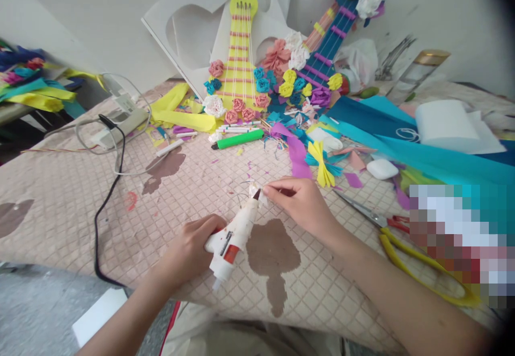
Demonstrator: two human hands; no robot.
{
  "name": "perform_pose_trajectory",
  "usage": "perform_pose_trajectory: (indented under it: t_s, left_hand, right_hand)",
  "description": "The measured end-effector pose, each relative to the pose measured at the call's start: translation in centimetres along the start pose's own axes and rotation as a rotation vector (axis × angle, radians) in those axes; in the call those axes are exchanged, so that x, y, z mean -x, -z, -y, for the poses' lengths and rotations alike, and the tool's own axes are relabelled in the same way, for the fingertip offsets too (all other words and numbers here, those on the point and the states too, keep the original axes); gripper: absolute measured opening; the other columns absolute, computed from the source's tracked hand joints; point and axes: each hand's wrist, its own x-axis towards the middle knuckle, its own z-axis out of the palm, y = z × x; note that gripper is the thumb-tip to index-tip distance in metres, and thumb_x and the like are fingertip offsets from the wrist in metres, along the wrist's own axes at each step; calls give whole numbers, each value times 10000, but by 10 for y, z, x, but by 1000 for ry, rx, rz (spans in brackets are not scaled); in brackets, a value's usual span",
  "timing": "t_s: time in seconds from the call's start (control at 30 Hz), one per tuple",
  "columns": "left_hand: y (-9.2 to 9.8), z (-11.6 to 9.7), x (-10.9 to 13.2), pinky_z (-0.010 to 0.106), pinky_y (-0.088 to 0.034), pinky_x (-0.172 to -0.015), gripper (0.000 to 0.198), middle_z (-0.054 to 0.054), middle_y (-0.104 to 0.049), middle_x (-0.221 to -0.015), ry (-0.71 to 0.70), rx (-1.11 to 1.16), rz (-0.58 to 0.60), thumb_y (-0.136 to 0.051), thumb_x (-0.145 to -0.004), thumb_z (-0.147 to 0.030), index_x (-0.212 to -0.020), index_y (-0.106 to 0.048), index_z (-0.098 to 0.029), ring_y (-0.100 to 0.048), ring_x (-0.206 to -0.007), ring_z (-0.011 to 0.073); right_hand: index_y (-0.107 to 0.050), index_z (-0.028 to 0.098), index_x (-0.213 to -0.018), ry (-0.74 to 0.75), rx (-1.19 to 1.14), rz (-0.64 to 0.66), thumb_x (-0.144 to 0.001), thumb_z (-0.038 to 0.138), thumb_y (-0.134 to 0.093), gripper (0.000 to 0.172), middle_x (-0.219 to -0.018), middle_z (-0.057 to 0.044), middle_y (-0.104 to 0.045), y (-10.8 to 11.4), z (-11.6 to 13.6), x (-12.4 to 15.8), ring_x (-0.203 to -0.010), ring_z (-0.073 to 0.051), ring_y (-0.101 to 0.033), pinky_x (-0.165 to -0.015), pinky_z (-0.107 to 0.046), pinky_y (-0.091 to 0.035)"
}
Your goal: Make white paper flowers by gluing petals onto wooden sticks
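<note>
Bare forearms (134,302) come nearest, reaching in over a lap in pale trousers (241,340). Toward the left of the quilted table cover (60,238), a white power strip (120,120) sits, a black cord (97,222) running to the table's near edge. Next, the left hand (195,243) has its fingers curled round the handle of a white glue gun (237,232), held over the table near its front edge. Its long axis slants from near left to far right, dark nozzle (257,194) pointing away from the person. Beyond lies a green marker (238,139), a yellow paper guitar (240,66) upright behind it. To the right, the right hand (300,200) pinches thumb and forefinger together by the nozzle, on a small white piece (253,189) too tiny to name. Farther right come a purple paper strip (298,154), a blue guitar (343,23), then scissors (364,211) near the right forearm, and a white roll (446,125).
</note>
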Motion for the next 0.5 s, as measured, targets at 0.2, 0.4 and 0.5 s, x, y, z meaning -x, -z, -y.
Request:
perform_pose_trajectory:
  t_s: [0.2, 0.4, 0.5]
  left_hand:
    - [1, -1, 0, 197, -415, -502, 147, 10, -608, -649, -7, -13, -11, -427, -761, -98, -765, -566, -147, -551, -543, 101]
    - [1, -1, 1, 202, -429, -516, 154, 10, -626, -659, 11, -24, -20, -432, -741, -97, -767, -569, -160, -567, -550, 107]
    - [1, -1, 0, 198, -434, -511, 157, 6, -630, -658, 3, -25, -30, -430, -737, -93, -769, -568, -161, -574, -545, 106]
  right_hand:
    - [-733, 176, -757, -3, 1, 5, -769, 271, -604, 161, -685, -24, -683, 1, 1, 0, -601, -131, -567, -551, -249, -423]
    - [-734, 182, -764, 3, -9, -1, -769, 283, -603, 166, -688, -25, -688, 0, 0, 0, -601, -134, -572, -545, -250, -426]
    - [-732, 181, -762, 4, -14, -1, -769, 280, -603, 162, -691, -25, -689, 0, -1, 0, -602, -134, -572, -552, -251, -433]
